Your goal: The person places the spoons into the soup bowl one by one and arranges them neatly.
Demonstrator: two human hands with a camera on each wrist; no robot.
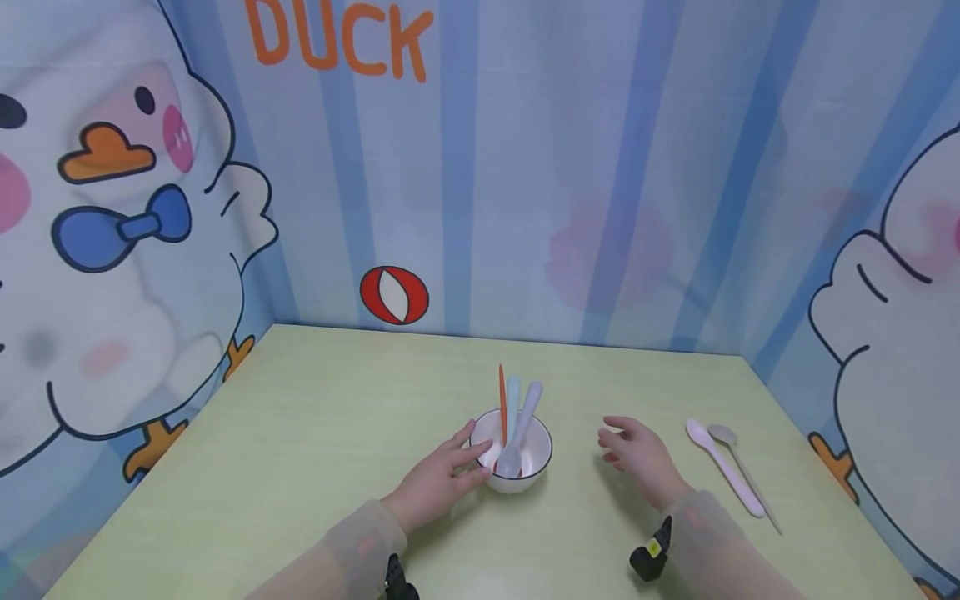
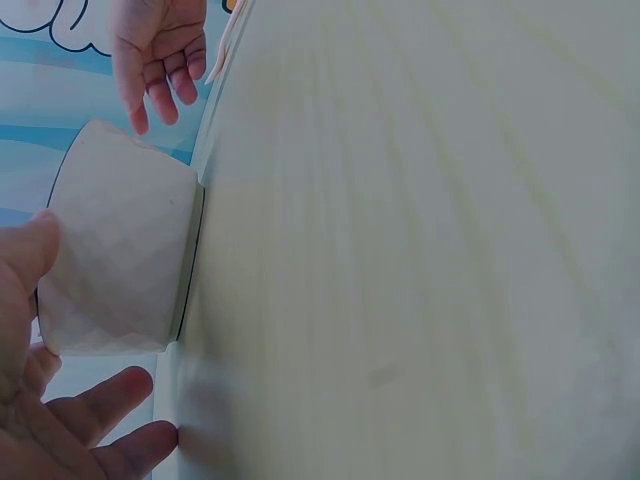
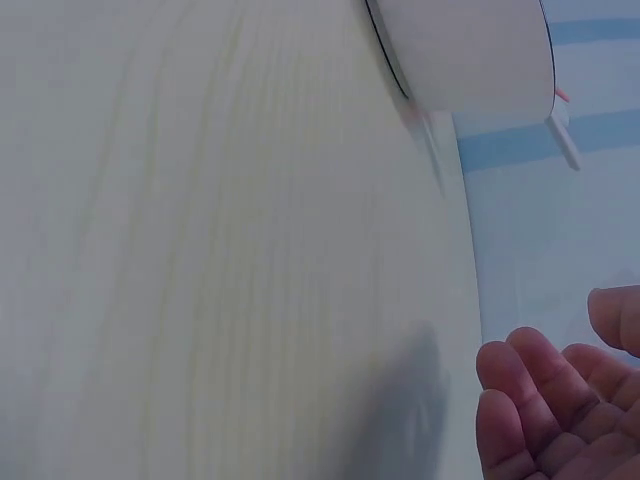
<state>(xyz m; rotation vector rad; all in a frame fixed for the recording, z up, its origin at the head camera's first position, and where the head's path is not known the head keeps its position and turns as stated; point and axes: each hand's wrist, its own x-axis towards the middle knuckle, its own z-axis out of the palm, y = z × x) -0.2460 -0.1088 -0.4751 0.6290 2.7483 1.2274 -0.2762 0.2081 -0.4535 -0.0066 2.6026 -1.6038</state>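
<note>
My left hand (image 1: 438, 479) is at the left side of a white bowl (image 1: 510, 485) with a dark rim, its thumb and a fingertip pinching the edge while other fingers spread apart. In the bowl stand a lavender spoon (image 1: 529, 407), a light blue handle (image 1: 513, 396) and a thin orange handle (image 1: 502, 392). The left wrist view shows the bowl's faceted outer wall (image 2: 120, 250). To the right of the bowl, my right hand (image 1: 641, 454) hovers over the table, fingers loosely bent and holding nothing. Its bare palm (image 3: 580, 430) shows in the right wrist view.
A pink spoon (image 1: 723, 468) and a slimmer grey spoon (image 1: 750, 479) lie side by side on the table (image 1: 337, 400), right of my right hand. A striped backdrop (image 1: 510, 167) with printed ducks rises behind and beside the table.
</note>
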